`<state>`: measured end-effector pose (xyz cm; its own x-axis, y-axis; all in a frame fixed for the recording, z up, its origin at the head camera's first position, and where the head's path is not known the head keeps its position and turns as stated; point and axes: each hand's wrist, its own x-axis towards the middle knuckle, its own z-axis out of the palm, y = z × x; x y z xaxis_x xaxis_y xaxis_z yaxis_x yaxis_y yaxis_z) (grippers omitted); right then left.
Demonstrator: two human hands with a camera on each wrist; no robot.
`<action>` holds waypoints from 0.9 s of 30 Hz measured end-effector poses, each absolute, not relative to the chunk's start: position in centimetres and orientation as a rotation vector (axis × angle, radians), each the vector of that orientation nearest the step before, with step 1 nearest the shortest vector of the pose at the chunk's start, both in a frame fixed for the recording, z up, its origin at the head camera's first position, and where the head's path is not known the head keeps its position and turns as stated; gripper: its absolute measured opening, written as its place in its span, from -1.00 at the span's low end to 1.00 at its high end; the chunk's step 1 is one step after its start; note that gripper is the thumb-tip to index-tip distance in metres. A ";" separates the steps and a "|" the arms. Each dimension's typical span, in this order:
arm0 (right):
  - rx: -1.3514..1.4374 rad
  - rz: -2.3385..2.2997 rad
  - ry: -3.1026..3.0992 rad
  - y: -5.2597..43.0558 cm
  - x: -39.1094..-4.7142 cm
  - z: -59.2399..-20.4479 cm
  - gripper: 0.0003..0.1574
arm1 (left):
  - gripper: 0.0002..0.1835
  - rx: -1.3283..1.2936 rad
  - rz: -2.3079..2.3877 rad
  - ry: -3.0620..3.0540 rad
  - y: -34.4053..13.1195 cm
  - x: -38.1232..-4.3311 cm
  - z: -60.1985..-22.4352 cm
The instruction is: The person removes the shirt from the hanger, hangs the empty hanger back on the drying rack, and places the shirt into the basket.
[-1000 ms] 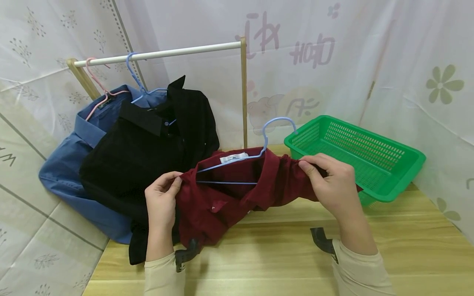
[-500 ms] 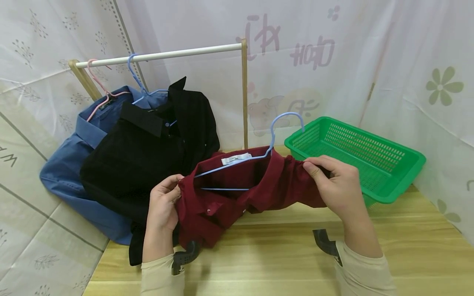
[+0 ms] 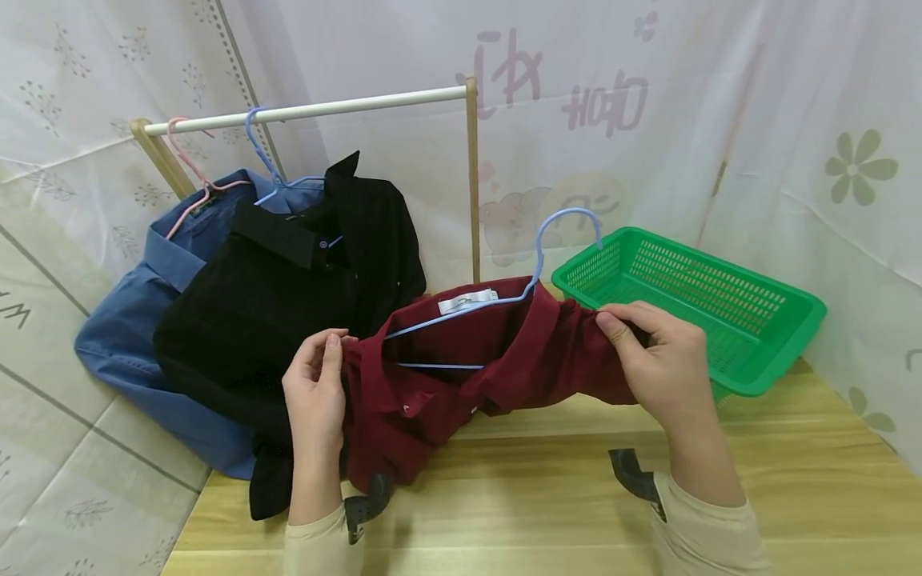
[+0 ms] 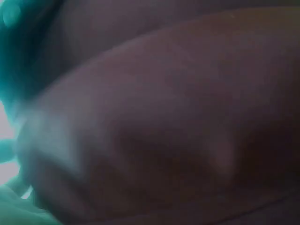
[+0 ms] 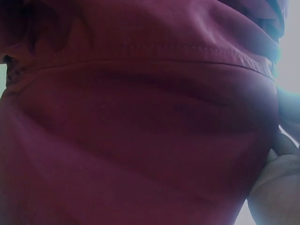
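A dark red collared shirt (image 3: 519, 352) is stretched between both hands in the head view. Inside its open neck lies a light blue hanger (image 3: 539, 256), its hook sticking up at the right of the collar. A white label shows at the back of the neck. My left hand (image 3: 317, 392) grips the shirt's left shoulder with thumb and fingers. On the other side my right hand (image 3: 663, 360) pinches the right shoulder. The red cloth (image 5: 140, 117) fills most of the right wrist view; the left wrist view is dark and blurred.
A small rack with a white rail (image 3: 374, 102) stands at the back left. From it hang a blue shirt (image 3: 166, 264) on a pink hanger and a black shirt (image 3: 288, 296) on a blue one. A green basket (image 3: 763, 376) sits right on the wooden table (image 3: 519, 512).
The hanger's hook has shifted right and slightly up, and the right hand has moved slightly right with the shoulder. The left hand's fingers have shifted on the cloth, its thumb now pointing up.
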<state>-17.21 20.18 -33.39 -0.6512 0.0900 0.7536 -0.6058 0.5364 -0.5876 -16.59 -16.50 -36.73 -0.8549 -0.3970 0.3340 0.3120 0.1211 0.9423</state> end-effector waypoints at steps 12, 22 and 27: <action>0.384 1.133 -2.012 19.8 -17.2 -33.5 -0.86 | -0.57 -0.069 -1.138 -2.107 -14.1 -14.2 -35.3; 0.373 1.151 -2.016 19.8 -17.1 -33.6 -0.86 | -0.87 -0.071 -1.316 -1.938 -14.9 -15.0 -35.6; 0.379 1.161 -2.012 19.9 -17.2 -33.6 -0.85 | -0.92 -0.051 -1.389 -1.845 -15.2 -15.2 -35.4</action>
